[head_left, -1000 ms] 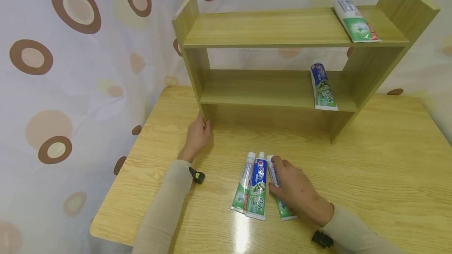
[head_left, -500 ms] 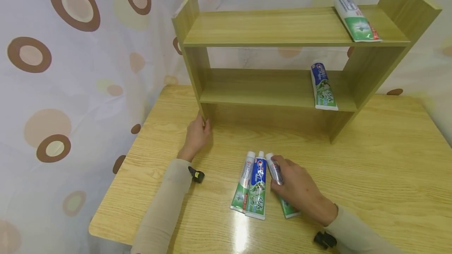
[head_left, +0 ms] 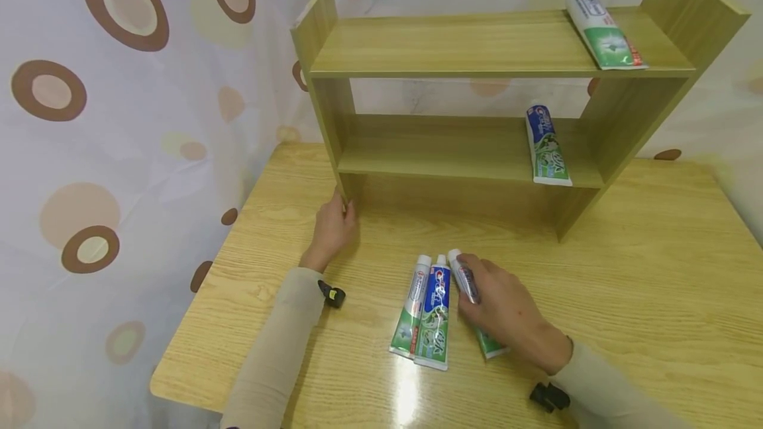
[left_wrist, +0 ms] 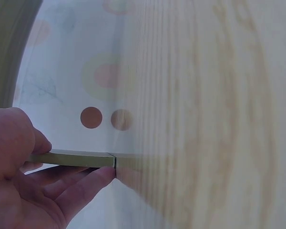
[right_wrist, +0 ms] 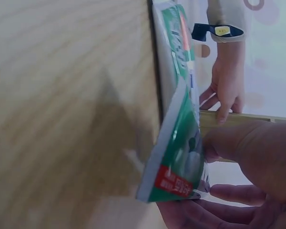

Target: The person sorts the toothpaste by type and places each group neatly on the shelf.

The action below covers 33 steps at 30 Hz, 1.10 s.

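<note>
My left hand (head_left: 332,230) grips the lower front edge of the shelf's left side panel (left_wrist: 76,159), thumb on one face and fingers on the other. My right hand (head_left: 507,310) holds a white and green toothpaste tube (head_left: 465,278) around its middle; in the right wrist view the tube's flat green end (right_wrist: 174,157) tilts off the table. Just left of that hand lie two tubes side by side with caps away from me: a white and green toothpaste tube (head_left: 410,313) and a blue and green toothpaste tube (head_left: 435,316).
A wooden two-tier shelf (head_left: 441,163) stands on the wooden table (head_left: 656,296). On its top board rests a white and green tube (head_left: 602,28), at the right. A blue and green tube (head_left: 547,144) lies on the middle board. Behind hangs a patterned curtain (head_left: 167,118).
My right hand has shifted slightly away from me and to the right, bringing its tube along, off the table. My left hand keeps its grip on the side panel.
</note>
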Each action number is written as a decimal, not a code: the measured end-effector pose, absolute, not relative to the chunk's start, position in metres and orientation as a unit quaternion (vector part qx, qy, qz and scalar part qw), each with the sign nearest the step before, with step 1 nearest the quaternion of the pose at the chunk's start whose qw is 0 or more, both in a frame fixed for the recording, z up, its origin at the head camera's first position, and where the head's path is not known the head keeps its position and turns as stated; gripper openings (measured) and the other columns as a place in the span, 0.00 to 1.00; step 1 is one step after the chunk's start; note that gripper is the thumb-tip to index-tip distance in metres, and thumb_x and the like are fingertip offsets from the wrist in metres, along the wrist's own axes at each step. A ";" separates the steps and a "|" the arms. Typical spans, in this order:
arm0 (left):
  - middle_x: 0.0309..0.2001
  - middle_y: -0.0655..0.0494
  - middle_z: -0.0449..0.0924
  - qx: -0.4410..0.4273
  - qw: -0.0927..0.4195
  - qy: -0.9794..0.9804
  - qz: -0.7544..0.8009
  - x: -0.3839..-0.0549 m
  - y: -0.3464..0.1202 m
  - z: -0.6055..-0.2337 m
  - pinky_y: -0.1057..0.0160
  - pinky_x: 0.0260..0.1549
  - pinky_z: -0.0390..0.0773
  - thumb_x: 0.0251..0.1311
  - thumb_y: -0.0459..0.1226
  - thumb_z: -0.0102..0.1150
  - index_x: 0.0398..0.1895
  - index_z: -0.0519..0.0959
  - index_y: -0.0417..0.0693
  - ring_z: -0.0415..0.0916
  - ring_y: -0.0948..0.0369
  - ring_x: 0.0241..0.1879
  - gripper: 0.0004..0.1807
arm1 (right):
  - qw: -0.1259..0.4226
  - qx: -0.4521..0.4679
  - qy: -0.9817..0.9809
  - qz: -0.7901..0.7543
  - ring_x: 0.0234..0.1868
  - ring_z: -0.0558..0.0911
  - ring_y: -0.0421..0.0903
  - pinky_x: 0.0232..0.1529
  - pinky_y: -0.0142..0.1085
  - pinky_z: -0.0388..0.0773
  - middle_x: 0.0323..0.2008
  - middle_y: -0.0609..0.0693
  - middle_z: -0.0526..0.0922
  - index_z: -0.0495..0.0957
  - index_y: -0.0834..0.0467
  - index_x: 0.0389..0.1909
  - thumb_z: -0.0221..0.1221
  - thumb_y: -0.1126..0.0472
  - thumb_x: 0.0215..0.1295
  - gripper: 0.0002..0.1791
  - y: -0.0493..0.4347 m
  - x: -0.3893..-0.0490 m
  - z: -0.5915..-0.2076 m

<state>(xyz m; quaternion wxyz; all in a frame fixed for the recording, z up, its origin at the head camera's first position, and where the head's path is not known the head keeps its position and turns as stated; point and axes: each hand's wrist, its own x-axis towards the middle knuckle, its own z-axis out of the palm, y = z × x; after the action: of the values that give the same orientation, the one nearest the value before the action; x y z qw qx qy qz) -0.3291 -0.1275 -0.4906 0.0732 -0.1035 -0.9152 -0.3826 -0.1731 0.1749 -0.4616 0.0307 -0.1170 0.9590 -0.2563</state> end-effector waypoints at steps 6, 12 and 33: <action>0.62 0.25 0.83 -0.100 0.069 -0.916 -0.383 -0.329 -0.127 -0.489 0.43 0.45 0.91 0.84 0.33 0.48 0.73 0.69 0.31 0.89 0.37 0.56 0.21 | 0.014 -0.127 0.959 -0.253 0.42 0.91 0.55 0.38 0.46 0.91 0.56 0.70 0.88 0.74 0.68 0.71 0.71 0.64 0.66 0.34 0.179 -0.180 -0.445; 0.61 0.25 0.84 -0.103 0.071 -0.917 -0.379 -0.330 -0.128 -0.489 0.44 0.42 0.91 0.84 0.33 0.48 0.70 0.70 0.31 0.90 0.37 0.54 0.19 | -0.007 -0.141 0.962 -0.234 0.30 0.86 0.45 0.23 0.33 0.82 0.50 0.68 0.90 0.78 0.67 0.68 0.71 0.64 0.66 0.30 0.184 -0.186 -0.428; 0.65 0.27 0.82 -0.101 0.069 -0.918 -0.377 -0.329 -0.128 -0.490 0.41 0.53 0.90 0.84 0.33 0.48 0.75 0.66 0.33 0.86 0.36 0.61 0.22 | 0.004 -0.206 0.966 -0.156 0.25 0.84 0.45 0.20 0.34 0.81 0.38 0.63 0.91 0.79 0.68 0.65 0.72 0.64 0.64 0.29 0.202 -0.201 -0.364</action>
<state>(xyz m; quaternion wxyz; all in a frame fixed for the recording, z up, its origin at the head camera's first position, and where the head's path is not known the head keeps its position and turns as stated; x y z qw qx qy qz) -0.3290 -0.1275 -0.4902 0.0687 -0.1010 -0.9180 -0.3774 -0.2009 0.2021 -0.3644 0.0036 -0.2060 0.9661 -0.1558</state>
